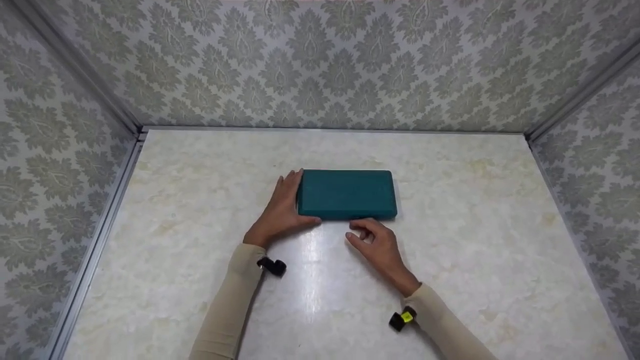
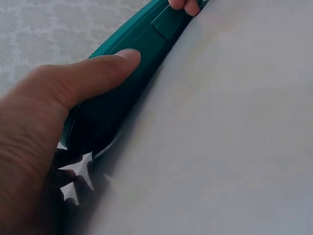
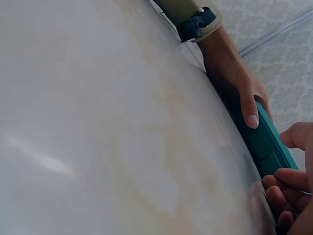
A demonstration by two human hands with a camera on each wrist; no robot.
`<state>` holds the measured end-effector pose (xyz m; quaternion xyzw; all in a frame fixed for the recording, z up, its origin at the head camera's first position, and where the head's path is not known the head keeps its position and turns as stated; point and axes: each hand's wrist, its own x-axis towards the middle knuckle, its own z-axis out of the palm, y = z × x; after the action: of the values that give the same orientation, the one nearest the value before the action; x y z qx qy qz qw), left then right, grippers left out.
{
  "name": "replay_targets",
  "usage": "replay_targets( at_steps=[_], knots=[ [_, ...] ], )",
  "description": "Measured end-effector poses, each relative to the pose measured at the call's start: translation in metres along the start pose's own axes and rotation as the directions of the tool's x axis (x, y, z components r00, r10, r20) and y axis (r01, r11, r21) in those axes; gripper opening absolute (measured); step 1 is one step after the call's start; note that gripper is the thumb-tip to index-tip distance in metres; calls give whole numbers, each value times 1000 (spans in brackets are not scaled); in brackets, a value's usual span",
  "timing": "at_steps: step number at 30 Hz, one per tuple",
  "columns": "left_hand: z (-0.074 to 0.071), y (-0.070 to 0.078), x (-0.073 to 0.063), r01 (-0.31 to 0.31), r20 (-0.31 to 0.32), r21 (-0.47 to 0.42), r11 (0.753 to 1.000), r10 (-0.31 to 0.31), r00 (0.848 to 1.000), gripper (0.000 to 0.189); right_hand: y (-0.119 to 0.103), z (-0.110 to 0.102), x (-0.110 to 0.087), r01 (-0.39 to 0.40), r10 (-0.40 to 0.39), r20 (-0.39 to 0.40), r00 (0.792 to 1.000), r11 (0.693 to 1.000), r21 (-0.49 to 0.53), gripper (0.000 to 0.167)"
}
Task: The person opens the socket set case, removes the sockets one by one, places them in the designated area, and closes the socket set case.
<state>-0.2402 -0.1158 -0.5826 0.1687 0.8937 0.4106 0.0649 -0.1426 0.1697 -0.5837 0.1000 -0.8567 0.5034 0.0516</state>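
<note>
A teal rectangular hard case [image 1: 348, 192] lies on the table with its lid down. My left hand [image 1: 280, 212] grips its left end, the thumb along the front side and the fingers at the left end toward the back. A flat latch [image 2: 168, 25] shows on the case's front side in the left wrist view. My right hand [image 1: 377, 245] is at the front side, its bent fingertips [image 3: 276, 183] right at the latch, while the thumb stands apart from them. The case's back side is hidden.
The pale marbled tabletop [image 1: 475, 240] is bounded by patterned walls [image 1: 310, 75] at the back and both sides. Metal framing [image 1: 100, 260] runs along the left edge. Each sleeve has a black wrist device, the left one [image 1: 272, 266] and the right one [image 1: 400, 319].
</note>
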Motion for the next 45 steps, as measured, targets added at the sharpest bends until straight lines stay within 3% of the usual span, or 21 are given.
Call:
replay_targets(
  at_steps=[5, 8, 12, 19, 27, 29, 34, 36, 40, 45],
  knots=[
    [5, 6, 2, 7, -38, -21, 1000, -8, 999, 133, 0, -1, 0, 19, -17, -59, 998, 999, 32, 20],
    [7, 8, 4, 18, -45, -39, 999, -20, 999, 131, -1, 1, -1, 28, -17, -91, 996, 992, 121, 18],
    [7, 7, 9, -14, -55, -53, 999, 12, 998, 130, -5, 8, -2, -54, 81, -96, 992, 963, 263, 23],
    [5, 4, 13, -35, -55, -71, 997, 32, 998, 126, -10, 15, 2, -232, 300, -101, 949, 875, 424, 29],
    [0, 2, 11, -36, -64, -82, 996, 31, 997, 122, -13, 19, 8, -311, 417, -77, 906, 776, 548, 26],
    [-2, 2, 11, -43, -64, -83, 996, 38, 997, 122, -16, 21, 10, -311, 442, -76, 894, 732, 606, 28],
    [-3, 3, 7, -30, -43, -99, 995, 26, 999, 124, -22, 30, 13, -283, 509, -70, 858, 582, 763, 32],
    [-2, 3, 6, -20, -33, -104, 994, 16, 999, 125, -24, 33, 14, -283, 538, -63, 840, 535, 796, 33],
    [-2, 2, 2, -5, -29, -94, 996, 3, 1000, 125, -27, 37, 14, -316, 585, -43, 810, 497, 808, 34],
    [-5, 0, 0, -7, -29, -77, 997, 4, 1000, 125, -29, 38, 16, -338, 599, -21, 801, 481, 808, 34]
  ],
)
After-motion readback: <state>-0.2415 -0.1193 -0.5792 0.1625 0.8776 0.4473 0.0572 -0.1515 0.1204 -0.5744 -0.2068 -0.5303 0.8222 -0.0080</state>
